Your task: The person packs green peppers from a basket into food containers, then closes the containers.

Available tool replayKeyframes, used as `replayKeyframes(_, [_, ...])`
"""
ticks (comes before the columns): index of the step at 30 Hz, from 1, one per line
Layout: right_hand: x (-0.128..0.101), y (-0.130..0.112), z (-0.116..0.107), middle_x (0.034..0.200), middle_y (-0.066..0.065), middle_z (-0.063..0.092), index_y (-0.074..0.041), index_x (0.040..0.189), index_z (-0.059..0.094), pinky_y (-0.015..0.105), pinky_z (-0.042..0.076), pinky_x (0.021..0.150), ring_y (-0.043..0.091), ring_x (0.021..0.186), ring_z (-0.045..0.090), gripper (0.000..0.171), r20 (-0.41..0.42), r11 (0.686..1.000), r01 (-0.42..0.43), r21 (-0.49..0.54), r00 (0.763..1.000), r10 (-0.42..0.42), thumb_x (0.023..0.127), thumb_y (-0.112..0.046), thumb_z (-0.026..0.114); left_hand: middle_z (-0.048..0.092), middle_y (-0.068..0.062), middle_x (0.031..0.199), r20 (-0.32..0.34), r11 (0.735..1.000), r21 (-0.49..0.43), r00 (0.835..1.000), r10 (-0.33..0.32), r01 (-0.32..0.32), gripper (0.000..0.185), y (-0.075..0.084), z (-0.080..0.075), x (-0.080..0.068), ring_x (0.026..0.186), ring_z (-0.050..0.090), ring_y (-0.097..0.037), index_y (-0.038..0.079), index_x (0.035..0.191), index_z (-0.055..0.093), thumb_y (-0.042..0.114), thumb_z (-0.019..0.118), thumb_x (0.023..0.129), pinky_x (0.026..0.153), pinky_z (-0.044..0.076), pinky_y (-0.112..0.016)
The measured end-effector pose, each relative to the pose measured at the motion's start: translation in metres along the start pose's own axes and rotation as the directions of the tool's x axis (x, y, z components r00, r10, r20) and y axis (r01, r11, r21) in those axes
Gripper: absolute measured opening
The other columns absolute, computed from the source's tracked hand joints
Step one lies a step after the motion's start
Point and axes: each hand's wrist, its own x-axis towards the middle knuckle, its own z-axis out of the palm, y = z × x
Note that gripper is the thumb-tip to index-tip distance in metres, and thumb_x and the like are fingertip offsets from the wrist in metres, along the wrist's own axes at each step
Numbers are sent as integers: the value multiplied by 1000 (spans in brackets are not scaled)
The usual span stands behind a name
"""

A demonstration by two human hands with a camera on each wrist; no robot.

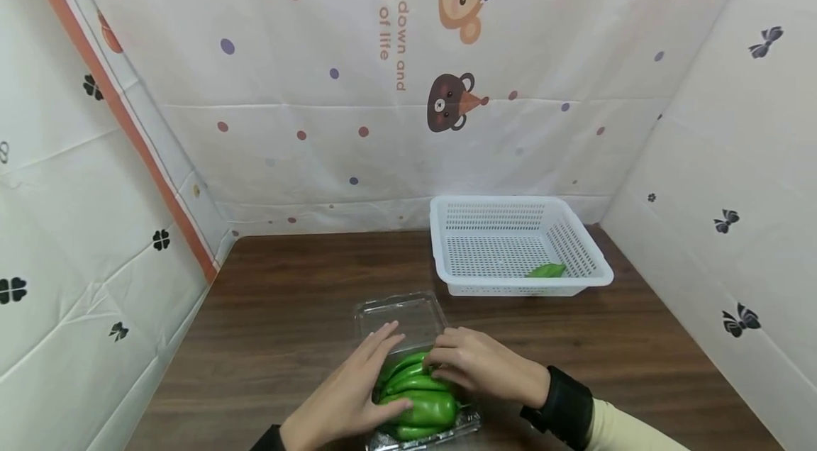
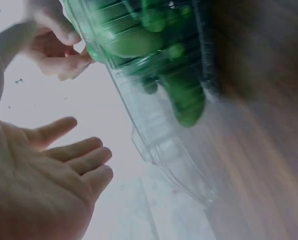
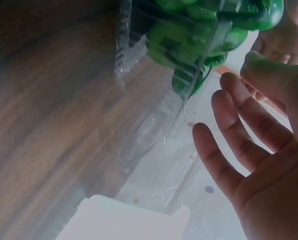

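Note:
Several glossy green peppers (image 1: 423, 408) fill a clear plastic clamshell box (image 1: 469, 422) at the table's near edge, its lid (image 1: 405, 320) folded back on the far side. My left hand (image 1: 347, 394) is spread along the left of the peppers, thumb reaching over the big front one; the palm looks bare in the left wrist view. At the right end of the peppers, my right hand (image 1: 481, 366) bends its fingers down close over them. Its loosely bent fingers (image 3: 241, 127) show nothing between them in the right wrist view, beside the box wall.
A white perforated basket (image 1: 517, 288) stands at the back right of the brown wooden table (image 1: 268, 323), with one small pointed green item (image 1: 547, 271) inside. Patterned cloth walls (image 1: 306, 167) close off the back and both sides.

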Motion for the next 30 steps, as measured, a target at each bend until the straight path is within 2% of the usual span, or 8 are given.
replayKeyframes(4, [0,6,-7,99,-9,63,-18,108,74,11,47,82,1,91,59,21,-40,1000,7,-16,999,-7,89,-10,80,40,-16,160,-65,999,-33,998,10,-12,74,2,0,16,141,47,-31,8,154,42,44,72,96,105,51,-49])
replayKeyframes(10, [-2,20,-25,93,-9,63,-19,104,74,11,47,81,3,86,59,27,-96,999,-34,-42,995,30,83,-3,83,53,-17,150,-125,997,-54,991,40,-47,68,7,-5,45,135,55,-28,4,152,45,29,74,97,107,50,-42])
replayKeyframes(16, [-2,42,-46,92,-9,67,-18,100,75,18,53,76,3,84,62,22,-151,993,-107,-58,984,97,85,-4,83,57,-16,146,-157,997,-34,986,62,-68,60,15,-10,75,134,56,-27,3,147,51,28,73,97,109,48,-40])
replayKeyframes(22, [-8,66,-70,93,-10,68,-17,97,78,26,56,72,5,84,63,4,-131,970,-228,-83,967,217,94,-15,76,58,-15,144,-206,993,-13,972,112,-117,59,18,-10,101,132,58,-25,3,146,52,29,73,98,105,52,-38])
replayKeyframes(25, [-13,79,-82,95,-8,70,-16,99,78,29,57,72,7,87,65,6,-113,947,-299,-114,951,286,94,-14,76,58,-15,144,-222,989,5,965,143,-145,59,19,-11,111,132,57,-25,2,146,51,29,72,98,104,53,-39])
replayKeyframes(30, [-22,104,-96,98,-1,73,-12,102,78,34,60,76,15,90,70,13,-113,917,-367,-154,929,353,91,-6,78,56,-19,145,-223,989,31,964,145,-142,59,21,-11,126,133,56,-29,0,145,51,30,72,98,106,51,-41])
